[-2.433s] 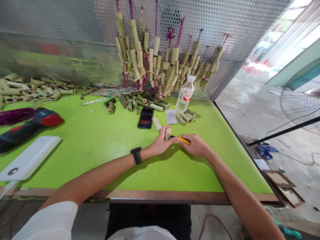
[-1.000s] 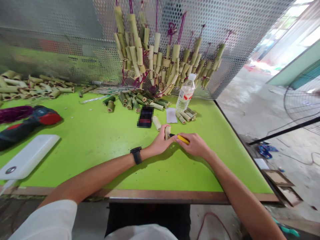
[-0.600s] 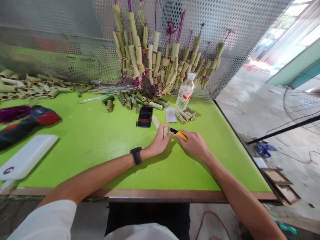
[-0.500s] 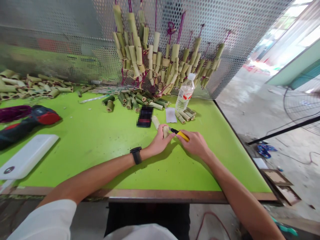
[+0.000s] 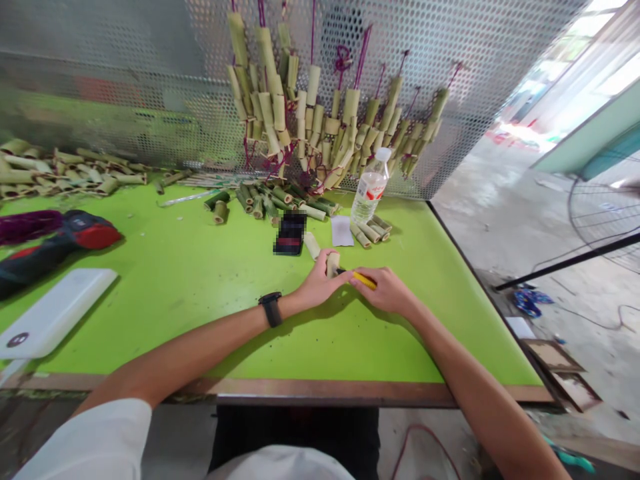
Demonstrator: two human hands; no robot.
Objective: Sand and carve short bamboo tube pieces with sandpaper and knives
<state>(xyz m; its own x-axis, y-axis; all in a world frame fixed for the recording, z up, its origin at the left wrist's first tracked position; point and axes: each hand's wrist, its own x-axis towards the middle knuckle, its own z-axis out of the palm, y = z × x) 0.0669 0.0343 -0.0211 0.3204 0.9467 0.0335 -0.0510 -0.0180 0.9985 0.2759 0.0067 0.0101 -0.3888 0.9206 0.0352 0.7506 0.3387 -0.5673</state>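
My left hand (image 5: 320, 283) is wrapped round a short pale bamboo piece (image 5: 333, 264) above the green table (image 5: 190, 267). A yellow and black utility knife (image 5: 364, 280) is gripped in my right hand (image 5: 384, 289), its tip against the right side of the bamboo piece. The fingertips of both hands nearly meet. Just behind my left hand lies another pale bamboo piece (image 5: 311, 245), beside a dark phone (image 5: 290, 235) and a white paper (image 5: 342, 231).
A water bottle (image 5: 370, 190) stands by some cut bamboo tubes (image 5: 369, 232). Bamboo strings (image 5: 350, 107) hang on the perforated metal panel behind. On the left are a red and black power tool (image 5: 85, 233), a white power bank (image 5: 57, 313) and a bamboo pile (image 5: 65, 172).
The knife has shifted slightly left and down, its dark tip now against the bamboo piece. My right hand has turned a little with it. My left hand has hardly moved.
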